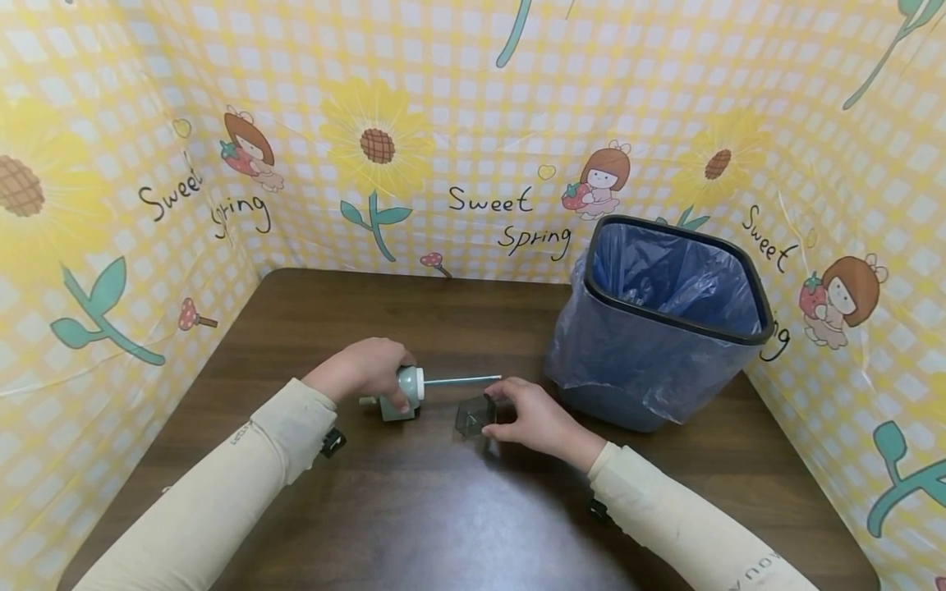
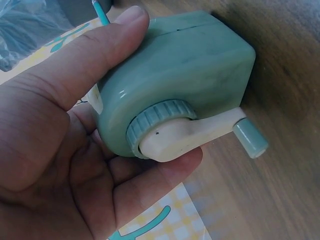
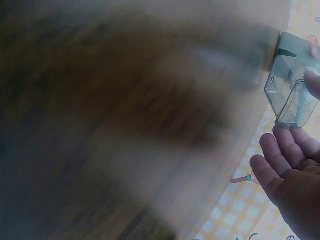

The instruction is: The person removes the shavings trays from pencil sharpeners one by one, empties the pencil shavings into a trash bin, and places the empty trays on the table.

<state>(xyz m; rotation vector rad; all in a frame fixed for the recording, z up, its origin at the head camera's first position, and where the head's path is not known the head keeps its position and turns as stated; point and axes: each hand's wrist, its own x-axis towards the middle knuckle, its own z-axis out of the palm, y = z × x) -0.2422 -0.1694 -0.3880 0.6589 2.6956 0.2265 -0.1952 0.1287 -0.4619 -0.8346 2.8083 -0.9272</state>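
My left hand (image 1: 373, 369) grips a green crank pencil sharpener (image 2: 185, 70) just above the brown table, thumb on one side and fingers beneath. Its cream crank (image 2: 200, 134) with a green knob faces the left wrist camera. A blue pencil (image 1: 461, 380) sticks out of the sharpener's front, pointing right. To the right, my right hand (image 1: 535, 414) pinches a clear smoky shavings drawer (image 1: 471, 417) between thumb and fingers. In the right wrist view the drawer (image 3: 289, 92) overlaps the sharpener, and whether anything lies inside is unclear.
A bin (image 1: 628, 365) lined with a translucent bluish bag stands at the back right, its black rim (image 1: 680, 322) facing up. The wooden table (image 1: 458, 509) is enclosed by yellow checked cloth (image 1: 473, 131) with flowers and "Sweet Spring" lettering.
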